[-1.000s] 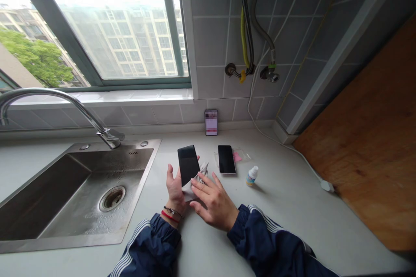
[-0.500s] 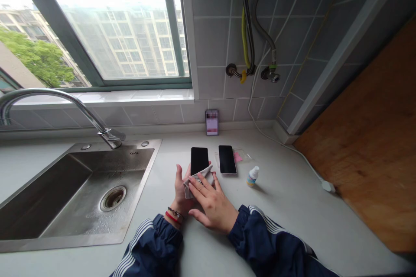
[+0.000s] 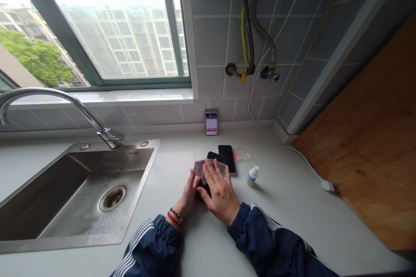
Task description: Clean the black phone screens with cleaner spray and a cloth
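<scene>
- Hands: From my remote station, I read both hands as narrow and closed around one work piece. The left hand [image 3: 189, 195] held the black smartphone [image 3: 202, 191] from the left, and the right hand [image 3: 219, 187] lay palm-down over the pale cloth [image 3: 199, 168], its fingers extended.
- Work piece: The black smartphone sat between the hands, mostly covered by the pale cloth. One end showed past the right fingertips and the other below the left palm. I could not tell whether it touched the countertop.
- Method: I judged the grip sound. The left hand backed the phone while the flat right fingers spread pressure across the cloth instead of loading one point.
- Near edges: A second smartphone [image 3: 228, 158] lay just beyond the right fingertips, almost touching the held phone. A clear plastic packet [image 3: 241, 156] with a pink tab lay just beside it. A small dropper bottle [image 3: 252, 176] stood near the right hand, on its right.
- Room for moving: The steel sink's rim [image 3: 157, 151] lay well left of the left hand. The widest stretch of white countertop [image 3: 292, 220] ran from the right hand to the wooden board [image 3: 357, 138].
</scene>
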